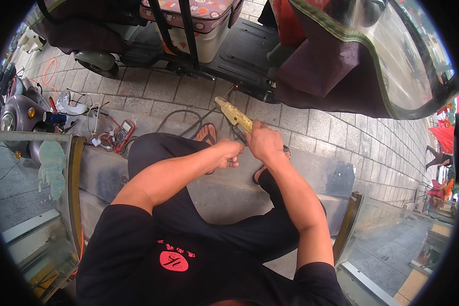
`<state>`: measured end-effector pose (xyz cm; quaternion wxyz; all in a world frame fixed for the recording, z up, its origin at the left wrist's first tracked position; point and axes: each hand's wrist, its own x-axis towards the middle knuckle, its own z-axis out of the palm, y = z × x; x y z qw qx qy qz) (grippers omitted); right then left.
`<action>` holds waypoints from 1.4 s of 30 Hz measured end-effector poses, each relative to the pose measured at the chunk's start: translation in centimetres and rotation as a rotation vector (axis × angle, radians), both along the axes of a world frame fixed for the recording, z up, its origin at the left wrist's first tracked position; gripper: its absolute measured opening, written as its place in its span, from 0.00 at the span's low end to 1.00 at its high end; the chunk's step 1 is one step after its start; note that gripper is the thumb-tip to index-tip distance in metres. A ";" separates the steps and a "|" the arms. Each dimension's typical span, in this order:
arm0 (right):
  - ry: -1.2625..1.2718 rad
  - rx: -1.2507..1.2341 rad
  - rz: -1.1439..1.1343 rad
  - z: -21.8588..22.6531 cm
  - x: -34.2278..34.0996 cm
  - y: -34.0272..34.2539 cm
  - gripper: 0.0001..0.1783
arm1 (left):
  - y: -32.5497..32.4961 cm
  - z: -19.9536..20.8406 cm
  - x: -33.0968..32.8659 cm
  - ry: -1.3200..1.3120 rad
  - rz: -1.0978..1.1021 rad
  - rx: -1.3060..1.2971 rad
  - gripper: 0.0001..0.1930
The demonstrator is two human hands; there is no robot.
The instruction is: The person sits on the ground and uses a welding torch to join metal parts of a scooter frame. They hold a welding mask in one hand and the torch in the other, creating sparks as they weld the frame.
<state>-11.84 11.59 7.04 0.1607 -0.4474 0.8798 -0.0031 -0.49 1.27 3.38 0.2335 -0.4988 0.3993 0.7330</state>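
My right hand [265, 142] is closed around the rear of a worn yellow tool that looks like a welding electrode holder [234, 114]. The holder slants up and to the left, and from its far end a thin rod [230, 92] reaches toward the vehicle's lower frame, with a small red glow near its tip. My left hand [228, 154] is curled beside the right one, between my knees; whatever its fingers enclose is hidden. A dark cable [176, 113] loops over the ground near my left sandal [207, 133].
A covered vehicle [242, 48] with a dark footboard stands ahead, carrying a white bin [201, 43] with a patterned cover. A red multimeter [123, 133] and tangled wires lie on the step at left, near a scooter [20, 115]. Glass panels [30, 178] flank me.
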 end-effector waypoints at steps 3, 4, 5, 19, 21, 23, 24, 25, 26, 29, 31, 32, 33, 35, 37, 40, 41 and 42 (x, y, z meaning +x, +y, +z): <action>0.005 -0.002 0.001 -0.2 -0.1 0.1 0.25 | 0.0 0.3 0.0 -0.006 -0.004 0.001 0.03; 0.003 0.001 0.000 -0.2 -0.1 0.1 0.25 | 0.0 0.4 0.0 -0.008 -0.004 0.003 0.03; 0.002 0.003 -0.002 0.0 -0.1 0.0 0.25 | 0.0 0.4 0.0 -0.008 -0.001 0.004 0.04; -0.015 0.015 -0.026 0.0 -0.4 0.1 0.25 | 0.0 -0.2 0.0 -0.002 -0.003 -0.001 0.04; -0.013 0.015 -0.027 -0.1 -0.5 0.1 0.25 | 0.0 -0.5 0.0 0.000 -0.007 -0.002 0.05; -0.016 0.015 -0.028 0.0 -0.5 0.1 0.25 | 0.0 -0.7 0.1 0.002 -0.011 -0.001 0.05; -0.017 0.015 -0.029 0.0 -0.5 0.1 0.25 | 0.0 -0.7 0.1 0.003 -0.013 0.000 0.05; -0.017 0.015 -0.029 0.0 -0.5 0.1 0.25 | 0.0 -0.7 0.1 0.003 -0.016 0.001 0.05; -0.017 0.015 -0.028 0.0 -0.5 0.1 0.25 | 0.0 -0.6 0.1 0.001 -0.016 -0.001 0.05; -0.016 0.017 -0.032 0.1 -0.5 0.1 0.26 | 0.0 -0.3 0.1 -0.002 -0.017 -0.005 0.05; -0.015 0.019 -0.033 0.1 -0.5 0.0 0.26 | 0.1 -0.3 0.1 0.001 -0.013 -0.007 0.05; -0.015 0.020 -0.032 0.1 -0.5 0.0 0.26 | 0.1 -0.4 0.1 0.002 -0.004 -0.007 0.05; -0.016 0.020 -0.033 0.0 -0.5 0.0 0.26 | 0.1 -0.4 0.1 0.003 0.004 -0.007 0.06; -0.014 0.013 -0.027 -0.1 -0.6 0.0 0.26 | 0.1 -0.5 0.1 0.003 0.001 -0.001 0.06; -0.011 0.014 -0.025 -0.2 -0.6 0.1 0.26 | 0.0 -0.4 0.1 0.000 -0.020 0.010 0.06; -0.009 0.023 -0.029 -0.3 -0.6 0.0 0.25 | 0.0 -0.7 0.1 -0.001 -0.011 0.012 0.05; -0.012 0.024 -0.030 -0.2 -0.6 0.0 0.25 | 0.0 -0.7 0.2 -0.001 -0.007 0.010 0.05; -0.014 0.025 -0.032 -0.2 -0.6 0.0 0.25 | 0.0 -0.6 0.2 -0.001 -0.002 0.008 0.05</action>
